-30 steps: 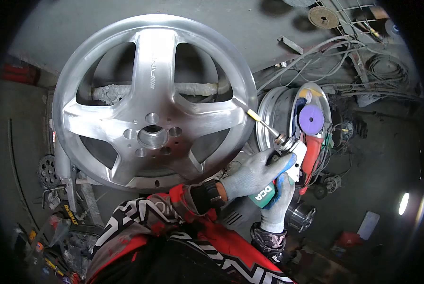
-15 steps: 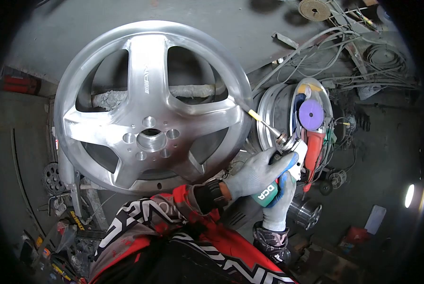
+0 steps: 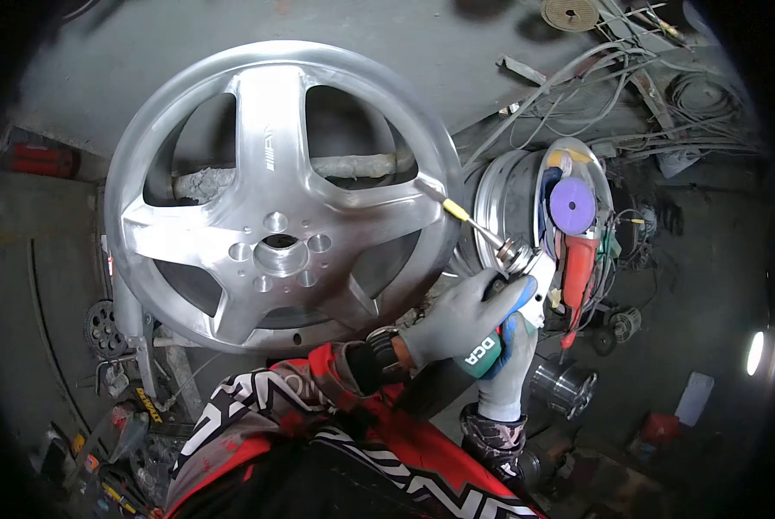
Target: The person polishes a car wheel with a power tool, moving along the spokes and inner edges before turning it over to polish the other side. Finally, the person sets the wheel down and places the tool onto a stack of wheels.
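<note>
Both hands (image 3: 478,333) grip the grinder (image 3: 491,333) (gloved); bit tip on wheel (image 3: 279,190) rim; light, steady pressure advised.

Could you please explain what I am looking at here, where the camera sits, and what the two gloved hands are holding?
The camera is worn on the person's head and looks forward and down, so the round, bent edges come from its wide lens. The big silver thing is an alloy wheel with five spokes, standing face-on on a stand. Both hands wear grey gloves. The left hand and the right hand grip one power tool with a green body. Its thin shaft with a yellow band reaches to the wheel's right rim. Behind the tool lies a second rim, with a purple disc and a red tool beside it. Cables lie on the floor.
</note>
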Available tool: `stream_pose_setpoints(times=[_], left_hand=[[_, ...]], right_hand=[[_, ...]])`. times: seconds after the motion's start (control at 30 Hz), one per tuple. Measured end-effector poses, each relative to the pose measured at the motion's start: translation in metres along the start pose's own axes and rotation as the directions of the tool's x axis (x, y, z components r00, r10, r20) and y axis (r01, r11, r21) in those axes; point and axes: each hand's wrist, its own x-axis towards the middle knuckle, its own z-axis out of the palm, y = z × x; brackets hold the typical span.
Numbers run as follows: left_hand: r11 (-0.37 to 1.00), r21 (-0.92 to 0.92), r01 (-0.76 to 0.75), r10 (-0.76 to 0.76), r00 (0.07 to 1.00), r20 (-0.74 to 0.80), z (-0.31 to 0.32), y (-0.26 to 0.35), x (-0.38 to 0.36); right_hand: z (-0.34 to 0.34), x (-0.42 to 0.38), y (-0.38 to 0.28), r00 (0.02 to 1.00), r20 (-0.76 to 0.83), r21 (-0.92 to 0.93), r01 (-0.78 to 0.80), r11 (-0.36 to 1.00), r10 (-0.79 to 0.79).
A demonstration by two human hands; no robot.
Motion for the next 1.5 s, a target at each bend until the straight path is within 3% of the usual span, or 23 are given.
stream_pose_setpoints(times=[0.13, 0.33, 0.47, 0.57, 0.63, 0.67, 0.73, 0.77, 0.83, 0.9, 0.97, 1.1, 1.17, 1.2, 1.27, 1.5], left_hand=[[0.994, -0.102, -0.051, 0.052, 0.999, 0.004, 0.004, 0.0, 0.011], [0.978, -0.205, 0.042, -0.04, 0.999, 0.015, -0.003, 0.0, 0.008], [0.968, -0.25, -0.011, 0.011, 1.0, -0.003, -0.001, 0.003, 0.007], [0.989, -0.108, -0.1, 0.097, 0.995, -0.032, -0.004, 0.003, 0.01], [0.991, -0.047, -0.121, 0.118, 0.991, -0.065, -0.007, -0.001, 0.011], [0.991, -0.049, -0.122, 0.119, 0.991, -0.068, -0.006, -0.001, 0.011], [0.992, -0.127, -0.015, 0.004, 0.997, -0.082, -0.005, 0.0, 0.013], [0.991, -0.13, -0.017, 0.006, 0.997, -0.083, -0.006, -0.001, 0.013], [0.967, 0.158, -0.197, 0.216, 0.971, -0.107, -0.004, -0.006, 0.012], [0.975, 0.094, -0.203, 0.211, 0.974, -0.086, -0.003, -0.013, 0.017], [0.993, -0.105, 0.063, -0.072, 0.993, -0.091, -0.004, -0.005, 0.015], [0.994, 0.085, -0.066, 0.076, 0.989, -0.124, -0.005, -0.012, 0.008], [0.962, 0.139, -0.235, 0.257, 0.951, -0.171, 0.0, -0.021, 0.009], [0.962, 0.139, -0.237, 0.259, 0.951, -0.168, -0.003, -0.013, 0.01], [1.0, 0.0, 0.008, -0.008, 0.998, -0.065, -0.011, 0.009, 0.012], [0.993, -0.054, -0.104, 0.096, 0.987, -0.126, -0.004, -0.02, 0.015]], right_hand=[[0.006, 0.006, -0.006, 0.994, -0.084, -0.021, 0.068, 0.997, -0.07], [0.008, 0.006, 0.0, 0.997, -0.061, -0.024, 0.049, 0.999, -0.05], [0.008, 0.005, -0.012, 1.0, -0.008, -0.046, 0.013, 0.999, -0.013], [0.009, 0.01, -0.011, 0.994, -0.046, -0.129, 0.096, 0.987, -0.102], [0.009, 0.012, -0.009, 0.976, 0.093, -0.336, 0.217, 0.916, -0.197], [0.008, 0.012, -0.01, 0.976, 0.096, -0.337, 0.217, 0.916, -0.196], [0.009, 0.012, -0.012, 0.997, 0.023, -0.173, 0.071, 0.982, -0.068], [0.008, 0.012, -0.013, 0.997, 0.025, -0.176, 0.072, 0.982, -0.069], [0.005, 0.012, -0.016, 0.998, 0.051, 0.062, -0.04, 0.997, 0.037], [0.005, 0.011, -0.013, 0.999, 0.043, 0.0, -0.024, 1.0, 0.024], [0.006, 0.011, -0.009, 0.994, 0.078, -0.271, 0.098, 0.958, -0.079], [0.006, 0.008, -0.012, 0.996, 0.088, -0.169, 0.032, 0.985, -0.017], [0.009, 0.008, -0.019, 0.992, 0.126, -0.239, 0.041, 0.97, -0.011], [0.012, 0.01, -0.02, 0.992, 0.124, -0.239, 0.044, 0.97, -0.014], [0.019, 0.013, -0.021, 0.999, 0.04, -0.032, 0.018, 0.999, -0.017], [0.029, 0.007, -0.024, 0.999, -0.005, -0.024, 0.038, 0.999, -0.038]])
